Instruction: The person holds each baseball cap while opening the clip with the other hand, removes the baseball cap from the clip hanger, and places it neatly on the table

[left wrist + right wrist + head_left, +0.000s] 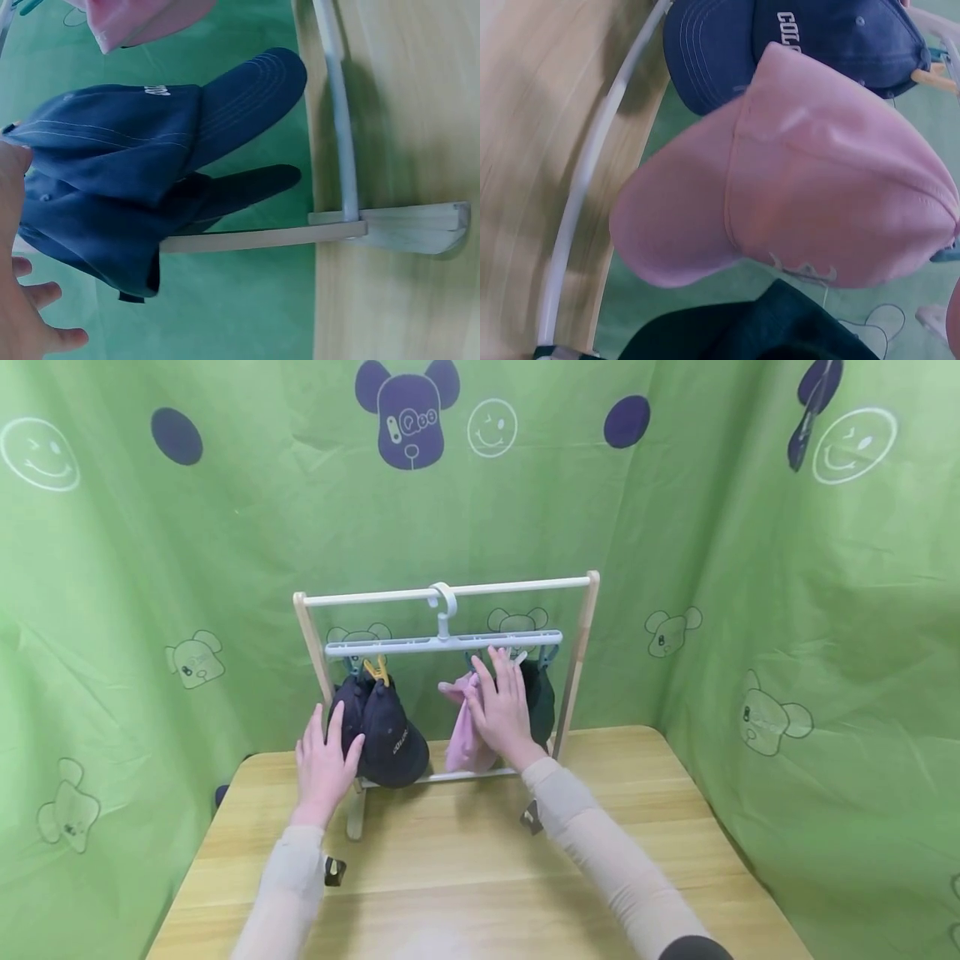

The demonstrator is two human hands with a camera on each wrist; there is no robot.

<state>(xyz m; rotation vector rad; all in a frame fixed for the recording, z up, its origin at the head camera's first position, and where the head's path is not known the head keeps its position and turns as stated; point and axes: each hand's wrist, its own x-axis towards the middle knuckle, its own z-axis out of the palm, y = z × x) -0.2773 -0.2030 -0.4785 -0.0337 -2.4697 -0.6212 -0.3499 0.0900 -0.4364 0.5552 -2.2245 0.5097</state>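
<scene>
Two navy caps hang side by side at the left of a pale clip hanger [405, 647]; the front cap [393, 743] has white lettering, and the other cap [348, 697] sits behind it. My left hand [326, 764] is beside them, fingers spread and thumb toward the front cap. A pink cap [463, 747] and a dark green cap [542, 706] hang at the right. Over these my right hand [504, 706] reaches with straight fingers up near the clips, overlapping the pink cap. In the right wrist view the pink cap [825, 172] shows its brim and embroidery.
The hanger's hook [444, 597] rides on the top bar of a small wooden rack [573, 672] standing on a wood-grain table [450, 877]. A yellow clip [377, 671] and several others hold the caps. Green printed curtain [262, 527] surrounds the table.
</scene>
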